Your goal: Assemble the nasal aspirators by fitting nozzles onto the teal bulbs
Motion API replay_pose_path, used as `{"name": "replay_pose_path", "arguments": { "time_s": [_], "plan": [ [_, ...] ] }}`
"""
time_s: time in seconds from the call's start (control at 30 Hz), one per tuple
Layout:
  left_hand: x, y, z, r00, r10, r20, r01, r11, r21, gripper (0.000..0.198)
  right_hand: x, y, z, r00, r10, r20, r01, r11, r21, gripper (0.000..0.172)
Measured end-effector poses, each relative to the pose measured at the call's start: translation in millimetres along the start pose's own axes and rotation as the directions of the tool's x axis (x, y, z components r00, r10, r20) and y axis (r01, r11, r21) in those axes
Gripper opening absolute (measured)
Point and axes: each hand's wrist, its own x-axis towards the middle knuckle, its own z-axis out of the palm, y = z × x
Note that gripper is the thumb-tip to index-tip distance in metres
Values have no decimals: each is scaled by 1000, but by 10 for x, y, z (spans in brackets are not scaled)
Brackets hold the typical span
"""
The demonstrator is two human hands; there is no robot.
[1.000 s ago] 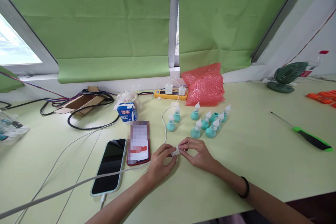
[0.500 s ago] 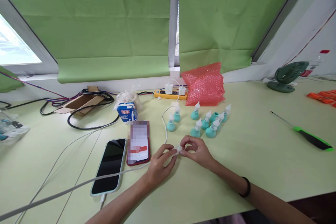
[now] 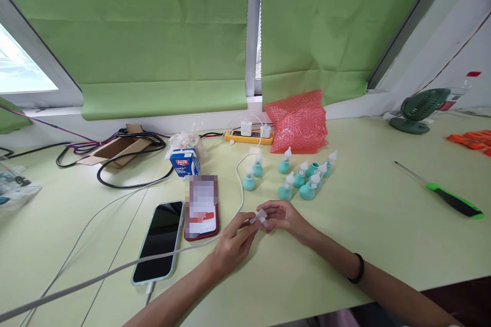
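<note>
My left hand [image 3: 235,241] pinches a small translucent white plastic piece [image 3: 261,216] between thumb and fingertips, just above the table. From the other side my right hand [image 3: 287,219] closes on the same piece, its thumb and fingers curled at its edge. Parts of the piece are hidden by the fingertips, so its full shape cannot be made out. Beyond the hands stand several teal squeeze bulbs with clear-white nozzle tips, among them a bulb [image 3: 285,192] close to my right hand and another bulb [image 3: 249,182] further left. One teal bulb [image 3: 312,169] shows no tip.
A red-cased phone [image 3: 201,209] and a black-screened phone [image 3: 159,242] lie left, with a white cable crossing. Behind are a blue drink carton [image 3: 185,163], a yellow power strip [image 3: 245,136] and a pink bubble-wrap bag [image 3: 297,125]. Right are a screwdriver [image 3: 452,199] and a green fan [image 3: 420,110].
The small translucent piece has been turned and now shows more between the fingertips. My right hand's fingers have straightened and shifted slightly. The bulbs have not moved.
</note>
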Motion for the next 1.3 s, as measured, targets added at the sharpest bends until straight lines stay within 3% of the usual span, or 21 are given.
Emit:
{"name": "replay_pose_path", "arguments": {
  "time_s": [0.23, 0.43, 0.83, 1.1, 1.3],
  "plan": [
    [-5, -6, 3, 1000, -7, -5, 7, 1000, 0, 43, 6, 38, 13, 999, -36, -39, 36, 999, 10, 31],
    [55, 56, -28, 994, -104, -12, 103, 993, -65, 39, -11, 24, 3, 998, 68, -1, -68, 995, 72, 37],
    [26, 62, 10, 997, -32, -65, 33, 999, 14, 34, 18, 52, 10, 996, 94, 2, -93, 985, 147, 24],
    [38, 74, 15, 997, -69, -17, 69, 997, -29, 36, -11, 40, 38, 980, 172, 96, -188, 961, 200, 23],
    [48, 117, 14, 999, -52, -11, 52, 998, -24, 33, -1, 61, 35, 980, 183, 85, -196, 963, 183, 23]
  ]
}}
